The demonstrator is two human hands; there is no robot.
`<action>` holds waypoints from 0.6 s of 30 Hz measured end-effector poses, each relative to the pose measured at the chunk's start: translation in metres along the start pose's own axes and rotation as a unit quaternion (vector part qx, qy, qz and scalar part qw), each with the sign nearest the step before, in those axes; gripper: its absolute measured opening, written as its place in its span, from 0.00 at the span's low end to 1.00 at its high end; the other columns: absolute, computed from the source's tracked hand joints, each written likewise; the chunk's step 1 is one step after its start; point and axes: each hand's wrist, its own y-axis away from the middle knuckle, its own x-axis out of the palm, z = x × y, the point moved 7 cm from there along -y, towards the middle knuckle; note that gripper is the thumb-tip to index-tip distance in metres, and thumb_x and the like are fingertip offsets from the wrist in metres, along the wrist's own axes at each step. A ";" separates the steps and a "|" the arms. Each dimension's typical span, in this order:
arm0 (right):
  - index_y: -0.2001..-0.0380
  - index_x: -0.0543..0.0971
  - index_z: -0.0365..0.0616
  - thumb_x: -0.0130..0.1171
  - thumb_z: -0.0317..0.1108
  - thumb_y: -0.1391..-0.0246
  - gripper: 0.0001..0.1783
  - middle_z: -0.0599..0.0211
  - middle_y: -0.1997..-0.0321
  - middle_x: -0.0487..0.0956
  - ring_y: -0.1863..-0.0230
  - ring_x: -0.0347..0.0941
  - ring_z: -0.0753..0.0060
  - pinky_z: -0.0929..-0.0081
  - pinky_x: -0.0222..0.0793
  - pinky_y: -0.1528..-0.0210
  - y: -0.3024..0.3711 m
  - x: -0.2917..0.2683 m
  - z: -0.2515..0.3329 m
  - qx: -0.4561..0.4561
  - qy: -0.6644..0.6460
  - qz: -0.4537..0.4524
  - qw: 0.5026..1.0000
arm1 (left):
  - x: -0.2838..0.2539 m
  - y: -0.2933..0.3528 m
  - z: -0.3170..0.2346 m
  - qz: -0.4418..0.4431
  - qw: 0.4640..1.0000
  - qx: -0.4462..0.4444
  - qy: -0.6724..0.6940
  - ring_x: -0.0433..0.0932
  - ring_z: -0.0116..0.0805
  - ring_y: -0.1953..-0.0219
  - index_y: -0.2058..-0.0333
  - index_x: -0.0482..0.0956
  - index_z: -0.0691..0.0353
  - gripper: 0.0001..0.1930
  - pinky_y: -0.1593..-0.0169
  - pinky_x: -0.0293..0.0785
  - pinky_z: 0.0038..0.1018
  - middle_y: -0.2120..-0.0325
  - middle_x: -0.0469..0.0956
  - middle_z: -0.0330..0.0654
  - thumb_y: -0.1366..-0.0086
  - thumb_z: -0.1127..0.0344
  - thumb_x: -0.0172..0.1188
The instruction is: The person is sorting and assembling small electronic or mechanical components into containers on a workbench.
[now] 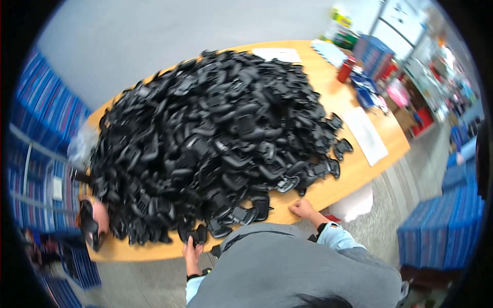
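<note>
Across the wood-toned tabletop (328, 87) in your head view spreads a heap of black gamepad-like shells (215, 128); print on the yellow-green packet (343, 21) behind is too blurred to read. Your left hand (192, 251) pinches one shell (200, 235) at the near edge, fingers partly hidden; your right hand (304, 208) curls loosely at that edge, whether around anything you cannot tell.

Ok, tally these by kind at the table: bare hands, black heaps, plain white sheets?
Left hand and right hand: 2
Heap of black parts: 1 (parts overlap too much to count)
Plain white sheets: 2
Total: 5
</note>
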 end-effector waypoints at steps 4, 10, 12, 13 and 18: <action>0.93 0.71 0.42 0.46 0.44 0.62 0.19 0.67 0.94 0.68 0.90 0.65 0.73 0.75 0.62 0.83 0.004 -0.006 -0.003 0.023 0.014 0.019 0.999 | 0.005 0.004 0.001 -0.031 0.998 0.045 -0.035 0.69 0.27 0.87 0.75 0.66 0.59 0.18 0.87 0.64 0.17 0.88 0.67 0.37 0.54 0.49 0.53; 0.91 0.72 0.41 0.47 0.44 0.63 0.18 0.65 0.92 0.69 0.88 0.67 0.71 0.74 0.63 0.81 0.006 -0.006 -0.006 -0.012 0.021 -0.005 1.000 | 0.007 0.010 -0.002 -0.036 0.997 0.054 -0.049 0.69 0.28 0.86 0.76 0.65 0.59 0.19 0.85 0.64 0.17 0.87 0.66 0.37 0.53 0.48 0.53; 0.91 0.72 0.41 0.47 0.44 0.63 0.18 0.64 0.92 0.69 0.88 0.68 0.70 0.74 0.63 0.81 0.008 -0.005 -0.004 -0.008 0.015 0.006 1.000 | 0.009 0.016 -0.005 -0.035 0.996 0.048 -0.061 0.69 0.28 0.86 0.75 0.64 0.59 0.19 0.85 0.64 0.17 0.87 0.67 0.37 0.53 0.49 0.52; 0.91 0.72 0.41 0.47 0.44 0.62 0.18 0.64 0.92 0.69 0.88 0.68 0.71 0.74 0.64 0.81 0.008 -0.005 -0.004 -0.006 0.007 0.005 1.000 | 0.007 0.015 -0.004 -0.045 0.996 0.041 -0.066 0.69 0.27 0.86 0.75 0.65 0.59 0.18 0.84 0.65 0.18 0.87 0.67 0.37 0.52 0.49 0.52; 0.92 0.71 0.41 0.48 0.44 0.61 0.19 0.65 0.93 0.69 0.89 0.67 0.72 0.75 0.63 0.82 0.002 0.003 0.000 0.006 0.002 0.035 0.999 | -0.002 0.009 0.000 -0.011 0.999 0.039 -0.025 0.70 0.28 0.84 0.71 0.65 0.59 0.16 0.84 0.65 0.18 0.84 0.68 0.38 0.50 0.53 0.51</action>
